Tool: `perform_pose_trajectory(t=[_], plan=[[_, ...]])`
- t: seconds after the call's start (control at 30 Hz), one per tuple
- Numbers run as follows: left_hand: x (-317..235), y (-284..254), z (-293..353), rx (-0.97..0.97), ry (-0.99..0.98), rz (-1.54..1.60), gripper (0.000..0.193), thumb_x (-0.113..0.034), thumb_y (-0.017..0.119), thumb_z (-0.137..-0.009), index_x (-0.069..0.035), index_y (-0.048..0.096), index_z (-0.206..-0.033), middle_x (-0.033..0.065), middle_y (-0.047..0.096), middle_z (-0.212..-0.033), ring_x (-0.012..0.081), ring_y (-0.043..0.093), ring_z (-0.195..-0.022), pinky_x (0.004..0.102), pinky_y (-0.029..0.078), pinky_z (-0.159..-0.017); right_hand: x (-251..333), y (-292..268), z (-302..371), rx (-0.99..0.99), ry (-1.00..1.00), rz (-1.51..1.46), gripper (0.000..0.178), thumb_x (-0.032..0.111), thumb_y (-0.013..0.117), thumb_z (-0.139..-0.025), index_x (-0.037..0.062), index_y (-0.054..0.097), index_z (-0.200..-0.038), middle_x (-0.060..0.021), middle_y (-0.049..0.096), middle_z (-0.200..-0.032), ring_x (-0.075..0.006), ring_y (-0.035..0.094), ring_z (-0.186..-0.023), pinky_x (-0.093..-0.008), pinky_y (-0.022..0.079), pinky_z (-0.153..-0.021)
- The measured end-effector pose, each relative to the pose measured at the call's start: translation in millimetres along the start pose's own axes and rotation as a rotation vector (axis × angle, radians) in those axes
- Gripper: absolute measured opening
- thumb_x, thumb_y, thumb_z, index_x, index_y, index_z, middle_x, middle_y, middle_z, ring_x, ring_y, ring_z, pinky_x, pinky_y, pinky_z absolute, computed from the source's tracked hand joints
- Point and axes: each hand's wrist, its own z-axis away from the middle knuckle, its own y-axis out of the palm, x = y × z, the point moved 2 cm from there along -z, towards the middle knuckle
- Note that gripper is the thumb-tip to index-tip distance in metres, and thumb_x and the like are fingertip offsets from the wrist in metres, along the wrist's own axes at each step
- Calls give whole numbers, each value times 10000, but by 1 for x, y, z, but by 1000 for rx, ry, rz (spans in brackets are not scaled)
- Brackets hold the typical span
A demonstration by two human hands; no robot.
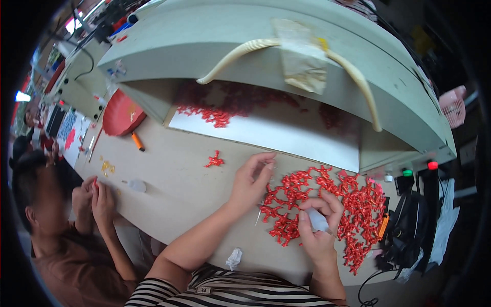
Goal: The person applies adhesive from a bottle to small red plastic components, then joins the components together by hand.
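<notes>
My right hand (322, 227) is closed round a small whitish squeeze bottle (318, 219) with a thin needle-like tip, over the pile of glossy red figures (358, 220). To the left of that pile is my left hand (251, 180), its fingers curled and pinched together. Something thin and clear seems to show at those fingertips, too small to make out. A thin clear stick (260, 212) lies along the pile's left edge. One single red figure (215, 159) rests apart on the table, left of my left hand.
A large pale-green housing (169, 59) stands ahead, with more red figures (220, 116) on a white board (286, 138) inside. A red bowl (120, 120), orange-handled tool (137, 141), small bottle (137, 185) and crumpled tissue (233, 259) lie around. A co-worker (76, 240) sits left.
</notes>
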Motion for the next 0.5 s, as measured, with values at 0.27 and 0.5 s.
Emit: perform_pose_trajectory(t=[0.27, 0.5], plan=[[-32, 5, -54, 44, 305, -397, 253, -82, 545, -821, -40, 539, -1070, 95, 577, -955, 177, 554, -815, 283, 455, -734, -6, -4, 0, 92, 20, 51, 585, -25, 596, -758, 46, 247, -1223, -89, 561, -826, -181, 585, -739, -296, 476, -662], [-28, 12, -160, 145, 535, -1231, 443, -285, 554, -817, -2, 474, -1149, 239, 485, -1136, 390, 453, -1051, 426, 344, -922, -7, -8, -4, 94, 35, 66, 593, -9, 605, -760, 51, 242, -1225, -91, 573, -830, -200, 596, -747, -302, 484, -658]])
